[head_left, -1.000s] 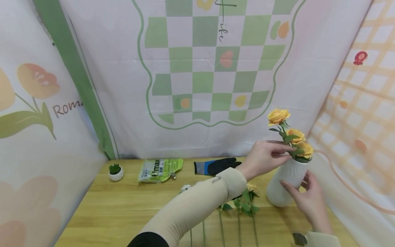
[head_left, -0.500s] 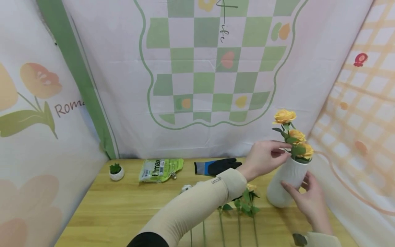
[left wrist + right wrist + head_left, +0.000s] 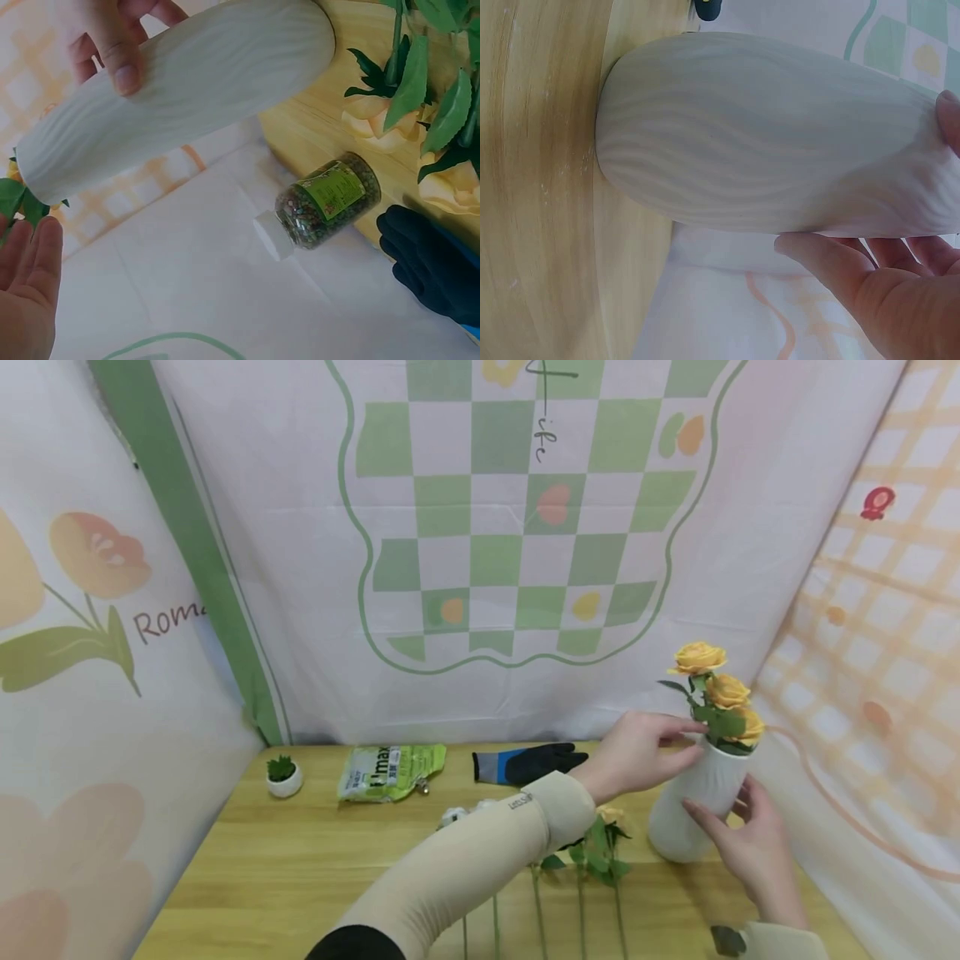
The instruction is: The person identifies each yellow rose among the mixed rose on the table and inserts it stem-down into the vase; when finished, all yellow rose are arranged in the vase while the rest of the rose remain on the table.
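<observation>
A white ribbed vase [image 3: 697,802] stands near the right end of the table, tilted a little, with three yellow roses [image 3: 726,692] rising from its mouth. My right hand [image 3: 753,852] holds the vase's side, thumb in front and fingers behind; the right wrist view shows this grip on the vase [image 3: 780,135] close up. Beside the rim is my left hand [image 3: 645,752], its fingers extended and apart near the leaves [image 3: 723,724]. In the left wrist view the left hand [image 3: 30,292] looks loosely spread; whether its fingertips touch the leaves I cannot tell.
Several long-stemmed flowers [image 3: 598,852] lie on the table [image 3: 247,877], partly under my left forearm. Along the back are a potted succulent [image 3: 282,777], a green packet [image 3: 390,772] and a black-blue glove [image 3: 532,764]. A jar of coloured granules [image 3: 330,199] lies within the left wrist view.
The top rose has moved right and then sunk lower into the vase. My left fingers, earlier closed at the stem, have spread apart. The right hand keeps its hold on the vase.
</observation>
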The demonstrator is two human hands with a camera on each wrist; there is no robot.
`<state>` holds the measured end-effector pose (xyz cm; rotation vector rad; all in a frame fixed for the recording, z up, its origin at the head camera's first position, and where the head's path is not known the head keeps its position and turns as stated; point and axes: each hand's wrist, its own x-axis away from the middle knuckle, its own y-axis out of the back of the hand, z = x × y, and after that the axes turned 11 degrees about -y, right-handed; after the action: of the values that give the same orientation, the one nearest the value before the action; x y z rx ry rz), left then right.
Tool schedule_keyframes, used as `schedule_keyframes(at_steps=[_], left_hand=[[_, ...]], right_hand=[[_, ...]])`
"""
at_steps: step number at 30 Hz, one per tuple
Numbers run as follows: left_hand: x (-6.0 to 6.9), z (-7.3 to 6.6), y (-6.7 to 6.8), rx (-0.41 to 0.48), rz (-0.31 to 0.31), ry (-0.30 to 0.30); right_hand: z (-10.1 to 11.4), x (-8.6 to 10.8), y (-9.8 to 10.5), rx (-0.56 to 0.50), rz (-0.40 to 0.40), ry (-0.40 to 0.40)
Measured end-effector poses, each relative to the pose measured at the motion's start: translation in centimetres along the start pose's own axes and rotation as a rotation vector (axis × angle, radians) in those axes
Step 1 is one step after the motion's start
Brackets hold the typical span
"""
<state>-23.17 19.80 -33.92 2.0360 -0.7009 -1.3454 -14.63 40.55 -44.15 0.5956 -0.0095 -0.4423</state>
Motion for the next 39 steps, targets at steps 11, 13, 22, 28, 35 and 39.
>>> schedule_keyframes(at_steps=[11, 13, 22, 28, 35, 39], left_hand=[[4.4, 0.7, 0.9, 0.068, 0.028, 0.031], [5.4, 0.7, 1.0, 0.078, 0.027, 0.051], [9.7, 0.2, 0.2, 0.16, 0.086, 0.081], [12.6, 0.0, -1.2, 0.201, 0.158, 0.149], [15.5, 0.1, -2.3, 0.271, 0.216, 0.244], [17.0, 0.0, -2.7, 0.335, 0.226, 0.309]], right_hand=[[-0.1, -0.3, -0.1, -0.008, 0.001, -0.016], [-0.1, -0.4, 0.0, 0.003, 0.006, -0.028], [-0.2, -0.4, -0.1, 0.007, 0.012, -0.043], [-0.4, -0.5, -0.2, 0.02, 0.016, -0.041], [-0.3, -0.6, -0.2, -0.017, 0.032, -0.049], [-0.5, -0.5, -0.2, -0.02, 0.035, -0.055]])
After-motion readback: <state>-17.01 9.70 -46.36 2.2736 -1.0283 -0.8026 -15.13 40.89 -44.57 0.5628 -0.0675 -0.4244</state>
